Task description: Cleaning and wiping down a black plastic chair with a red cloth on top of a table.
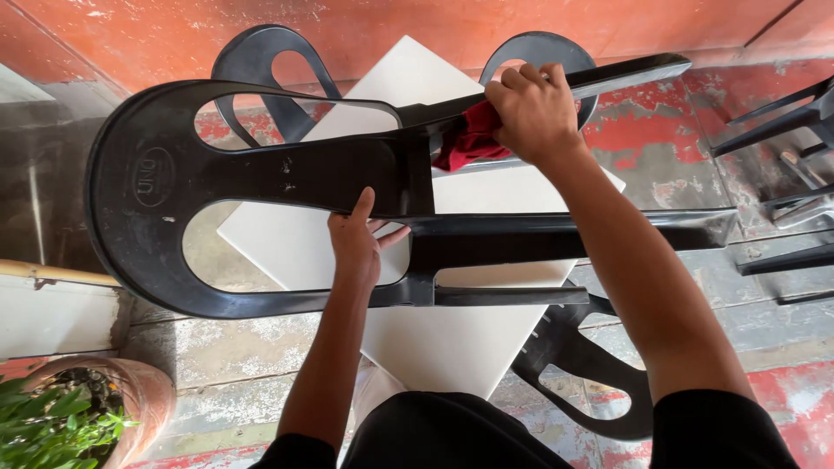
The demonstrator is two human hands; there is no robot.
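Note:
A black plastic chair [261,178] lies on its side on top of a small white square table [452,339], its backrest to the left and its legs pointing right. My left hand [358,239] grips the chair where the seat meets the backrest, thumb up on the black plastic. My right hand [532,108] presses a red cloth [469,143] against the upper chair leg [608,76]. The lower leg [573,233] runs right under my right forearm.
A second black chair [261,69] stands behind the table, and another [591,382] shows below it. More dark chair legs [786,122] are at the right edge. A terracotta pot with a green plant [78,408] sits at the bottom left. An orange wall is behind.

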